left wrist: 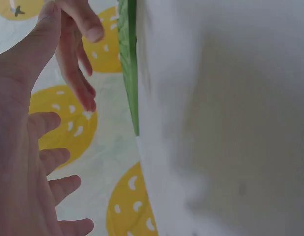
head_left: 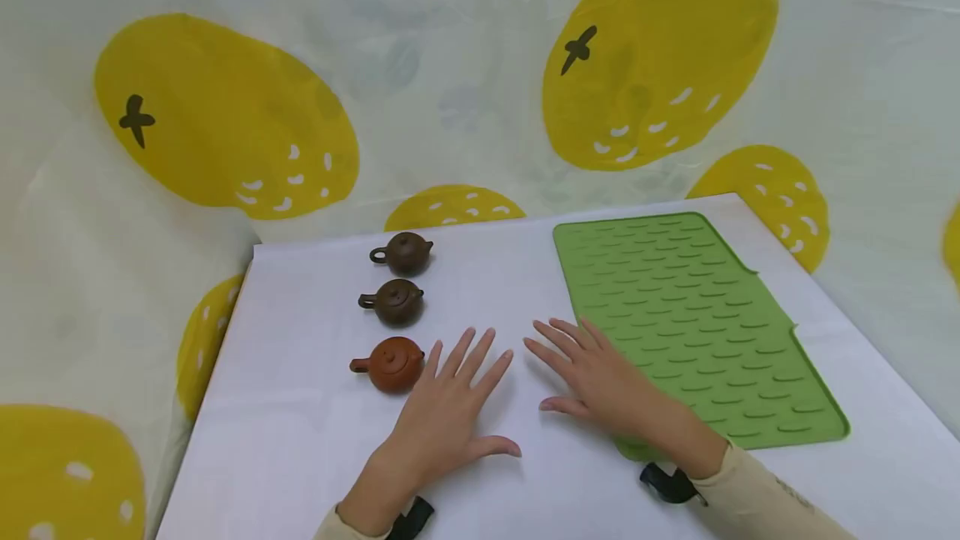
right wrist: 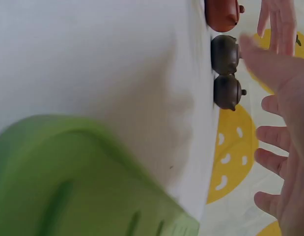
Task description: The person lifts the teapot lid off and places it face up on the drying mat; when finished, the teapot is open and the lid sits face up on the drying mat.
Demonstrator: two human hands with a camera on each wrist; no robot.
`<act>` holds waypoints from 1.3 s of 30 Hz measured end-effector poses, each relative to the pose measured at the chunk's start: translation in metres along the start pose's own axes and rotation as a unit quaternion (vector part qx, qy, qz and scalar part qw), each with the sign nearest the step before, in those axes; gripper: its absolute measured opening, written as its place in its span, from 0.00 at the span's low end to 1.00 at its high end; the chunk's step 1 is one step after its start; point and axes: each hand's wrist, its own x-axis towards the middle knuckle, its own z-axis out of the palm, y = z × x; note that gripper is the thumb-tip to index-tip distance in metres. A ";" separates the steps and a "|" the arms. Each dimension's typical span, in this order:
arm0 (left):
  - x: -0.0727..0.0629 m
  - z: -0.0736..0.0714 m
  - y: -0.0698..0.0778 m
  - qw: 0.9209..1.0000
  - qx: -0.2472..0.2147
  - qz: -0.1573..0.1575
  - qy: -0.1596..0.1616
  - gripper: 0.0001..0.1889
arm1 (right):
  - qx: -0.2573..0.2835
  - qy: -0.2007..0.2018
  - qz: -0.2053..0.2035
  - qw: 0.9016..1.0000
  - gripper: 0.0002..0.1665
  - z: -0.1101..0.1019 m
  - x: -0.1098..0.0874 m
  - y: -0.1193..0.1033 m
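Both hands hover over the white table with fingers spread and nothing held. My left hand (head_left: 442, 419) is nearest the reddish-brown clay teapot (head_left: 395, 365), its fingertips overlapping the spout side in the head view. Behind that pot stand a dark brown teapot (head_left: 399, 303) and another brown teapot (head_left: 408, 254), in a column with handles to the left. My right hand (head_left: 607, 382) extends over the left edge of a green ridged mat (head_left: 690, 332). In the right wrist view, all three teapots, including the dark one (right wrist: 224, 54), appear beyond the thumb.
A white cloth (head_left: 285, 440) covers the table. Behind it hangs a pale curtain printed with yellow fruit (head_left: 225, 115). Black straps (head_left: 667, 483) sit at both wrists, below beige sleeves (head_left: 757, 498). The mat lies on the table's right side.
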 end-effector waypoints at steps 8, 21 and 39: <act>-0.010 -0.019 -0.017 0.998 -0.016 -0.029 0.046 0.54 | 0.018 0.029 -0.016 0.999 0.38 -0.006 0.027 -0.002; -0.035 -0.037 -0.058 0.986 -0.032 -0.136 0.088 0.48 | 0.078 0.041 -0.014 0.996 0.28 -0.013 0.070 -0.021; -0.064 -0.025 -0.118 0.937 -0.169 -0.266 0.148 0.18 | 0.153 -0.064 -0.037 0.985 0.22 -0.004 0.163 -0.077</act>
